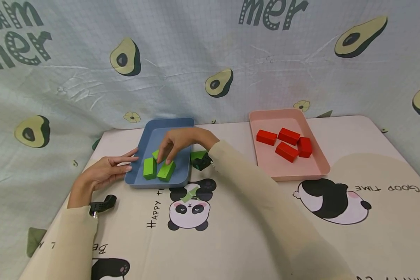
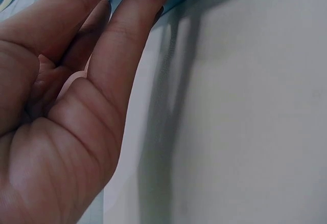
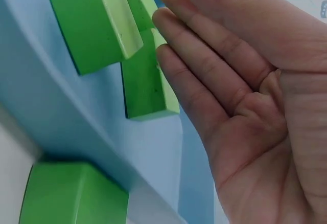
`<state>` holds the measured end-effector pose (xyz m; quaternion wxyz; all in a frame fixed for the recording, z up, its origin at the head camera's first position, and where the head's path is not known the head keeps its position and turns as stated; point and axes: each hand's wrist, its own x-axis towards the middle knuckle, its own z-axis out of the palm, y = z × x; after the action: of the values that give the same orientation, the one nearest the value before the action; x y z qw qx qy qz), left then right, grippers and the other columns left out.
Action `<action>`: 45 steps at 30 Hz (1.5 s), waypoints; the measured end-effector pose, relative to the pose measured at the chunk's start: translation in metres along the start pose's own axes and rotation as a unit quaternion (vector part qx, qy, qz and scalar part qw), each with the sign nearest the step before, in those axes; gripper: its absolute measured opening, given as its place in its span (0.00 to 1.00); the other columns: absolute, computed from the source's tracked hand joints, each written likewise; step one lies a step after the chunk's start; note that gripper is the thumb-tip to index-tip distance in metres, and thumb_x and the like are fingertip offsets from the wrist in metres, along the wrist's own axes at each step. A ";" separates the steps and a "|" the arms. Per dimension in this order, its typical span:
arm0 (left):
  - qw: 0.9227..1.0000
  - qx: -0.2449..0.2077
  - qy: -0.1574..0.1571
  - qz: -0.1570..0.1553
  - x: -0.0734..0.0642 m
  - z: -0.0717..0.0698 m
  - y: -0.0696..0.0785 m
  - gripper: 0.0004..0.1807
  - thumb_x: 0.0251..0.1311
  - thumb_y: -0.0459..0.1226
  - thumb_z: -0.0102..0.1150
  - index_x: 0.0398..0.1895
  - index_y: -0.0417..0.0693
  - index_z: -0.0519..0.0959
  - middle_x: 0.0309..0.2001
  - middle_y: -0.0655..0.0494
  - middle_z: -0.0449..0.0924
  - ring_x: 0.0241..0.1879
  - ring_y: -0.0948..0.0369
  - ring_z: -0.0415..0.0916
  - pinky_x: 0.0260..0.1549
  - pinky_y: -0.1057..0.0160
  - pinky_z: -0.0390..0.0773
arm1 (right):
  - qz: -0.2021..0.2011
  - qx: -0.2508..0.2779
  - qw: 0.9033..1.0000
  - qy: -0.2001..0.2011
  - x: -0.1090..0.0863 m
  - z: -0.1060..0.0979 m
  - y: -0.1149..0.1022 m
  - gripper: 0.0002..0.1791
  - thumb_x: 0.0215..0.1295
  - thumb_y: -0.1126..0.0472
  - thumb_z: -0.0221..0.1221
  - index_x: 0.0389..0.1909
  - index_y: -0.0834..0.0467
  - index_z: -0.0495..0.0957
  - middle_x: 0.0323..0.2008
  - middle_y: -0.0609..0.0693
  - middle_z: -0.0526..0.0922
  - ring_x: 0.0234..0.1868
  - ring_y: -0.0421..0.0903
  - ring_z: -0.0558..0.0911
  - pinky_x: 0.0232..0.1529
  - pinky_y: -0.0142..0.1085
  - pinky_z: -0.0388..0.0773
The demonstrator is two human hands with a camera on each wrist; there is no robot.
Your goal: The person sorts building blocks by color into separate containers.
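Observation:
My left hand (image 1: 106, 171) holds the left edge of a blue tray (image 1: 164, 124), thumb on the outside of its wall (image 2: 138, 1) and fingers at the rim. Over the tray's front part, my right hand (image 1: 178, 142) reaches down with its fingertips right at the green blocks. One green block (image 1: 166, 172) lies just under the thumb, a second green block (image 1: 149, 168) sits to its left, and a third green block (image 1: 155, 154) is partly hidden behind the fingers. In the right wrist view, the fingers (image 3: 196, 65) are fairly straight, overlapping a green block (image 3: 145, 88).
Another green block (image 1: 197, 155) lies on the table just outside the tray's right wall, partly behind the right wrist's camera. A pink tray (image 1: 266, 171) with several red blocks (image 1: 287, 151) stands to the right. The tablecloth (image 1: 231, 241) has panda prints; an avocado-printed cloth (image 1: 182, 50) hangs behind.

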<state>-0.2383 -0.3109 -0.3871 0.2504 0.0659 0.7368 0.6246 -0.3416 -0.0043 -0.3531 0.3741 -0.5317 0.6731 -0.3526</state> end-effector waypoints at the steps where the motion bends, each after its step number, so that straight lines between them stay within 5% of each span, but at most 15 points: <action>1: 1.000 0.003 -0.001 0.000 0.000 0.000 0.000 0.27 0.71 0.29 0.57 0.72 0.36 0.67 0.70 0.86 0.64 0.60 0.83 0.69 0.52 0.69 0.80 | -0.003 -0.006 1.000 0.004 -0.003 0.000 0.000 0.16 0.63 0.67 0.69 0.52 0.67 0.85 0.54 0.57 0.86 0.57 0.43 0.84 0.59 0.33 0.78; 18: 1.000 0.025 -0.004 0.006 -0.002 -0.003 -0.004 0.28 0.71 0.29 0.57 0.72 0.35 0.66 0.76 0.77 0.56 0.60 0.82 0.69 0.53 0.70 0.79 | -0.014 -0.053 0.994 0.099 -0.076 0.008 0.007 0.23 0.66 0.62 0.68 0.60 0.66 0.80 0.54 0.55 0.86 0.58 0.52 0.83 0.57 0.34 0.80; 24: 1.000 0.025 -0.002 0.003 -0.002 -0.002 -0.003 0.28 0.71 0.30 0.58 0.73 0.35 0.65 0.73 0.82 0.60 0.60 0.84 0.69 0.52 0.70 0.79 | 0.001 -0.112 0.981 0.155 -0.099 0.014 0.013 0.23 0.67 0.60 0.67 0.61 0.64 0.81 0.52 0.57 0.87 0.54 0.44 0.85 0.56 0.33 0.80; 35: 1.000 0.007 -0.010 0.002 -0.002 0.000 -0.003 0.26 0.71 0.29 0.58 0.71 0.40 0.70 0.74 0.81 0.58 0.59 0.84 0.69 0.52 0.71 0.79 | 0.054 -0.132 0.965 0.219 -0.126 0.026 0.023 0.23 0.66 0.60 0.68 0.61 0.61 0.82 0.58 0.55 0.84 0.61 0.52 0.81 0.64 0.41 0.76; 45: 1.000 -0.001 -0.012 0.007 0.000 0.001 0.000 0.25 0.71 0.28 0.57 0.71 0.37 0.69 0.69 0.87 0.64 0.59 0.83 0.69 0.49 0.71 0.80 | 0.099 -0.115 0.958 0.245 -0.131 0.040 0.036 0.27 0.63 0.58 0.71 0.63 0.60 0.80 0.58 0.51 0.84 0.60 0.47 0.82 0.62 0.36 0.77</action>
<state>-0.2376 -0.3107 -0.3873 0.2550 0.0781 0.7324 0.6265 -0.3028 0.1271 -0.3860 0.1667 -0.3995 0.8294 -0.3532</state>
